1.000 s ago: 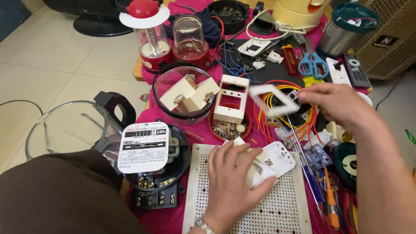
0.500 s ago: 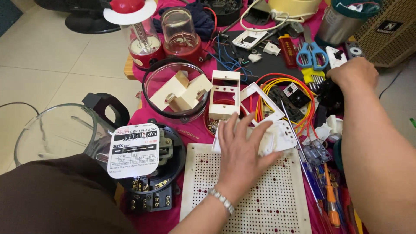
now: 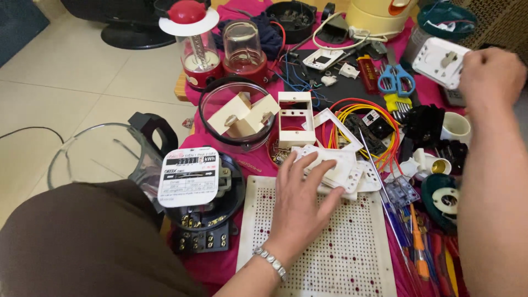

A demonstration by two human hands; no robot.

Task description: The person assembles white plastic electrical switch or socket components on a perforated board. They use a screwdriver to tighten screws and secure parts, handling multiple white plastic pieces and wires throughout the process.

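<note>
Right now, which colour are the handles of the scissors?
Blue handles on the scissors, seen clearly in the head view.

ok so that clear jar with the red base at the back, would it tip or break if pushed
The clear jar looks tall on a narrow red base, so probably tippy. Its see-through dome suggests brittle plastic or glass. It looks empty, so likely light.

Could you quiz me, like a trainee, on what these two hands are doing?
1. True or false: the left hand rests on white plates at the top edge of the perforated board.
2. What does the right hand hold up? A) blue scissors B) a white switch unit C) a red lamp
3. What lies in the glass bowl?

Key: 1 true. 2 B. 3 cream plastic boxes.
</note>
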